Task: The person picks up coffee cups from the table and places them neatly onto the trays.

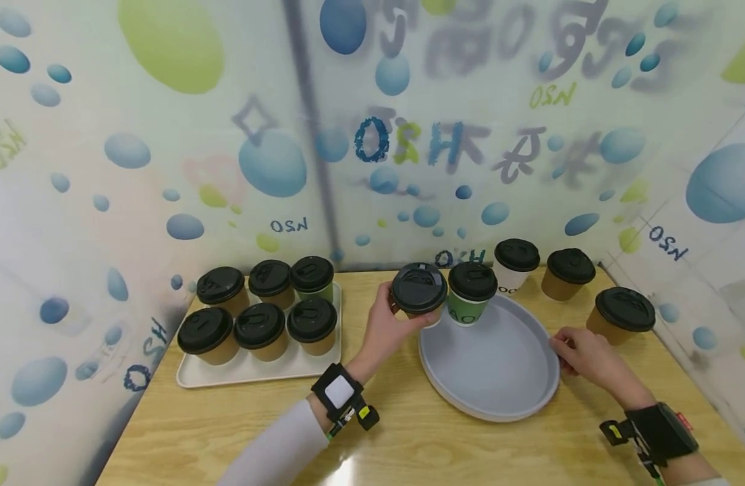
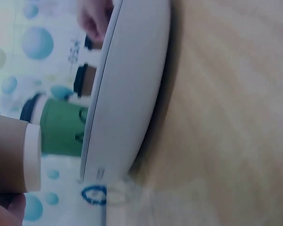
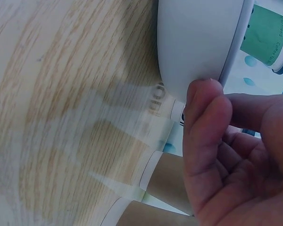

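Observation:
My left hand grips a brown paper cup with a black lid, upright at the left edge of a round grey tray. In the left wrist view, the base of this brown cup shows beside the tray's wall, level with a green cup. That green cup, black-lidded, stands on the far left part of the tray. At the tray's right side my right hand pinches the rim between thumb and fingers, as the right wrist view shows close up.
On the left, a white rectangular tray holds several black-lidded cups in two rows. Behind and right of the round tray stand a white cup, a brown cup and another brown cup. A patterned curtain borders the wooden table.

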`<state>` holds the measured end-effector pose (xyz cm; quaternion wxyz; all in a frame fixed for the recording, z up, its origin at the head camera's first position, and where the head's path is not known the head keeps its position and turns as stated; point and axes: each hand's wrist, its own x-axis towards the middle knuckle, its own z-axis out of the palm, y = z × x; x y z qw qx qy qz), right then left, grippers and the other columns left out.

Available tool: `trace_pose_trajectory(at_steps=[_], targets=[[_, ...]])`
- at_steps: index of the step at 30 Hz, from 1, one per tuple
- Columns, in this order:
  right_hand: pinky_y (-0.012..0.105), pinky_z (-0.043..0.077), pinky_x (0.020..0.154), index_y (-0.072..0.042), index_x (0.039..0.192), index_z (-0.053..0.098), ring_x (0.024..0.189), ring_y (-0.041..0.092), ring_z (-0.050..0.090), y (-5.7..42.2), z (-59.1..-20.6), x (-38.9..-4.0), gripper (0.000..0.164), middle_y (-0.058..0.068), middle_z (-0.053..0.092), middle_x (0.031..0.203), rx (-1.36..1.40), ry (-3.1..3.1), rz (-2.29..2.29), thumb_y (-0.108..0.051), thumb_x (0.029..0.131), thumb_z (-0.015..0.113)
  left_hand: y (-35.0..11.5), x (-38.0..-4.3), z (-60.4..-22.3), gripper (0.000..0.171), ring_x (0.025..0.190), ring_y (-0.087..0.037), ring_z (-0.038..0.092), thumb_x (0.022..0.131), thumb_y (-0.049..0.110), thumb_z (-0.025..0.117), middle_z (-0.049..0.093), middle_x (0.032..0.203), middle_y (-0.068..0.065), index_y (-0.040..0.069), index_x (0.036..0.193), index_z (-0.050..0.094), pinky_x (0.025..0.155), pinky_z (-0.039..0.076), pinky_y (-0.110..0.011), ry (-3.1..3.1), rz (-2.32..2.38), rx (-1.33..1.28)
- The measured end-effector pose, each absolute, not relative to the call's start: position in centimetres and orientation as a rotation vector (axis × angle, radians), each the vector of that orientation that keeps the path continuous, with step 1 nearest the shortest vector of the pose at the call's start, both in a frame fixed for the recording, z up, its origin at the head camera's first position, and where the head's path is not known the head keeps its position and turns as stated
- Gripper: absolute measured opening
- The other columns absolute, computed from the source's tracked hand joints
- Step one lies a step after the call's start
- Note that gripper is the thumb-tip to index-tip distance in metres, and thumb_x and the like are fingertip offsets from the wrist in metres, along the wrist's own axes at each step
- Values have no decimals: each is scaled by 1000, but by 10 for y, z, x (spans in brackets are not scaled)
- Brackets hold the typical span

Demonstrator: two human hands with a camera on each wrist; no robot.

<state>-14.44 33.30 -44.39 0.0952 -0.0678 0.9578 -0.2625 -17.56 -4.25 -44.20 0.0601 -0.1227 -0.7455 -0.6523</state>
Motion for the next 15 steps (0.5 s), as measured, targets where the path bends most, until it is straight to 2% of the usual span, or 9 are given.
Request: trace_pose_trajectory(at_steps=[6,12,15], targets=[[29,44,54,-1,98,65,63,17,54,333,-441,-147,21,0,57,70,-209,2849,-765,-15,107,53,-36,-156,-448,78,125,-20,58,77,25,94,61,135,-3,8,140,51,110,44,-46,-2325,-1917,-464],[29,44,55,0,100,64,65,17,54,333,-442,-147,21,1,57,71,-168,2816,-773,-16,108,52,-28,-155,-456,82,124,-22,58,74,29,96,63,134,-4,9,141,53,110,43,-54,-2417,-1860,-452],[29,44,54,-1,99,65,63,17,54,335,-443,-147,22,1,57,70,-180,2829,-777,-16,108,52,-25,-157,-459,84,125,-22,58,74,32,96,63,134,-4,9,142,53,109,44,-53,-2446,-1846,-453]])
